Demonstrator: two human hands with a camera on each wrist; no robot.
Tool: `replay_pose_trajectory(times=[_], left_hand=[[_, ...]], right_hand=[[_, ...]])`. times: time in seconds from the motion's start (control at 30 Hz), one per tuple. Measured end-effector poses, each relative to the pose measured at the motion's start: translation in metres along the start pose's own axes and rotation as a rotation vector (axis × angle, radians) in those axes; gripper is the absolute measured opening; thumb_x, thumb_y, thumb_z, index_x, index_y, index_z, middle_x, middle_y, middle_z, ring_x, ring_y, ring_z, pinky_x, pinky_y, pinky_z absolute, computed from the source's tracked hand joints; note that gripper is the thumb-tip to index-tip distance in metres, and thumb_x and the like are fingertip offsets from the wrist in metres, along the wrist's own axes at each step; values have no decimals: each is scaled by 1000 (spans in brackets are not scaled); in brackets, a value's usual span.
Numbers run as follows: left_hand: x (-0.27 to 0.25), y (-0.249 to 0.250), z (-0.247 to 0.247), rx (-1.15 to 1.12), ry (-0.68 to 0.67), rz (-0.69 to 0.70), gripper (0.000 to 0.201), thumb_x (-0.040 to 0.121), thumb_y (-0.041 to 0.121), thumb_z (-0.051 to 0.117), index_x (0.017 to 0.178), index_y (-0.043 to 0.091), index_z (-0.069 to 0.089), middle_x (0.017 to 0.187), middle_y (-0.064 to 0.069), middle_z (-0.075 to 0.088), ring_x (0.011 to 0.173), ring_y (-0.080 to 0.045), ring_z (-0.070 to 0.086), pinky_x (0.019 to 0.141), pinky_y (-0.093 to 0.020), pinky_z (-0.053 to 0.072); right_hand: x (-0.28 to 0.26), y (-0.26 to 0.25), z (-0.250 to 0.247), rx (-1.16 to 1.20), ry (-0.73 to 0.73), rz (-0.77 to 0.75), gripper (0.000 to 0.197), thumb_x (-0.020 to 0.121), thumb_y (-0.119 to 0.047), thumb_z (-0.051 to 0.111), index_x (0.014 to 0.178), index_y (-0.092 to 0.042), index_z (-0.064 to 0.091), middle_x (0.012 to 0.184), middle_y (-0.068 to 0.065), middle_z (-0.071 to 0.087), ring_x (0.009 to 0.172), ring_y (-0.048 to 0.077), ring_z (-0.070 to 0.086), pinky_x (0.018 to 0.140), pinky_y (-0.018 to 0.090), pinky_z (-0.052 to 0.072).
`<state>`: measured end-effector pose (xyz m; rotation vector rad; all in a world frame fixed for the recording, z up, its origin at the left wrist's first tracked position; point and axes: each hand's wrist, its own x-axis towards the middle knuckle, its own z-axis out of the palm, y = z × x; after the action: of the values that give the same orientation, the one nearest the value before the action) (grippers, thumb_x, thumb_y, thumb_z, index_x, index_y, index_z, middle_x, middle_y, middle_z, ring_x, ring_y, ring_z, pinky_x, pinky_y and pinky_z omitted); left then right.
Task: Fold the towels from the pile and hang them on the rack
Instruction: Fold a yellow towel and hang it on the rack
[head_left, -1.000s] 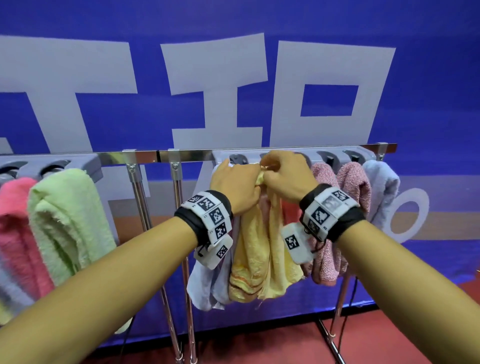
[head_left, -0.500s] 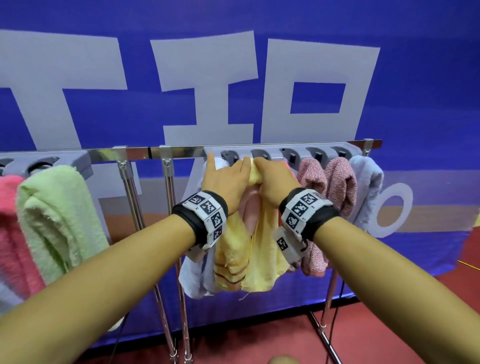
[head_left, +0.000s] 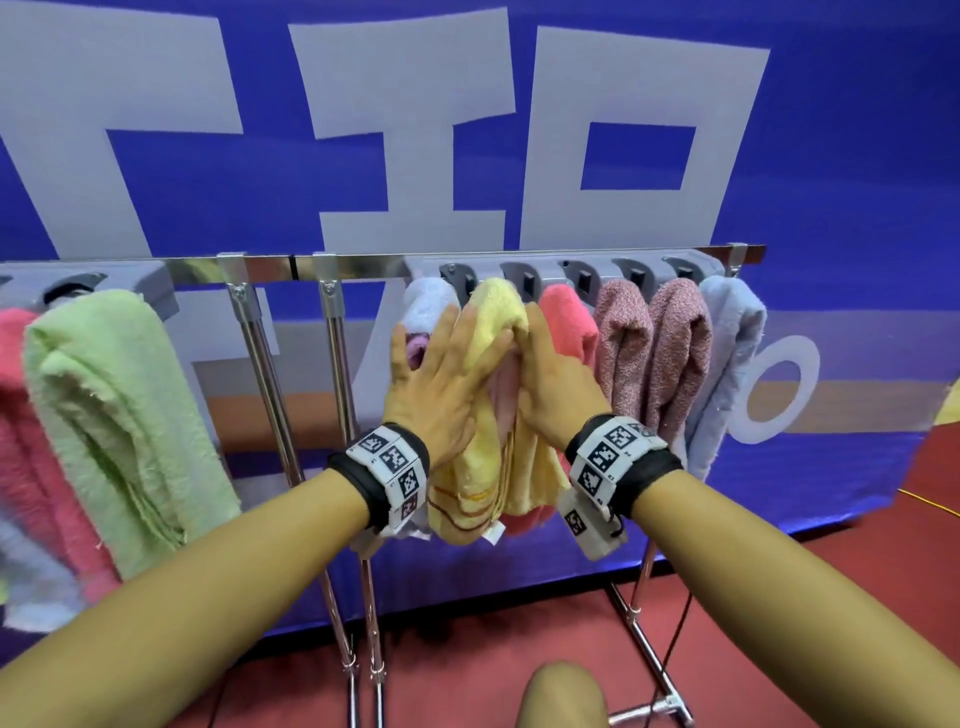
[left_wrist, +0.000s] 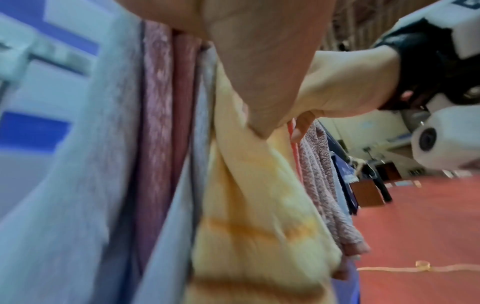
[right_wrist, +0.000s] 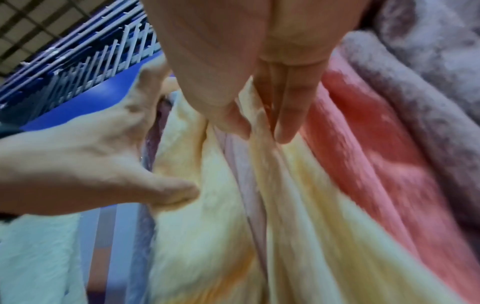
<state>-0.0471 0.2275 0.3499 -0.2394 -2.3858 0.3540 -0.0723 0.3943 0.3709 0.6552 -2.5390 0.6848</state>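
Bright, even light here, with soft shadows only. The rack (head_left: 363, 266) glints toward 12 o'clock. Head view bows at its edges; the green towel (head_left: 114, 415) at 9 o'clock smears. Both wrist views are blurred, the yellow towel (left_wrist: 254, 205) soft throughout.

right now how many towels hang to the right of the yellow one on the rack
4: a coral pink terry towel beside the yellow striped towel, then two speckled mauve towels, then a pale blue towel at the end. The right hand may hide more.
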Motion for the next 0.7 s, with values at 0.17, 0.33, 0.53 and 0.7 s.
replay_pose_trajectory(times=[0.17, 0.33, 0.53, 0.7], left_hand=[[-68, 23, 41, -321, 274, -108, 102, 56, 45, 76, 143, 19, 30, 141, -13, 29, 131, -31, 31, 100, -55, 30], [-99, 61, 52, -703, 45, -600, 72, 63, 65, 71, 114, 24, 42, 108, -1, 54, 104, -27, 52, 88, -44, 44], [-86, 69, 60, -719, -83, -746, 23, 80, 38, 66, 81, 22, 49, 99, -2, 54, 101, -28, 50, 83, -42, 36], [-94, 33, 72, -707, -15, -787, 26, 67, 0, 60, 68, 22, 46, 94, 1, 53, 95, -28, 49, 79, -39, 33]], right_hand=[[-44, 8, 47, 204, 141, 164, 64, 90, -33, 57, 140, -24, 18, 106, 17, 68, 85, 45, 65, 70, 50, 52], [-58, 23, 79, 252, 41, 419, 51, 83, -45, 64, 120, -15, 44, 103, 13, 68, 93, 36, 64, 78, 40, 51], [-59, 28, 89, 206, 34, 473, 18, 85, -33, 60, 92, -16, 59, 91, 13, 69, 88, 37, 63, 74, 37, 50], [-60, 42, 88, 140, 18, 549, 22, 81, -23, 58, 101, -18, 54, 96, 21, 66, 93, 42, 61, 82, 44, 52]])
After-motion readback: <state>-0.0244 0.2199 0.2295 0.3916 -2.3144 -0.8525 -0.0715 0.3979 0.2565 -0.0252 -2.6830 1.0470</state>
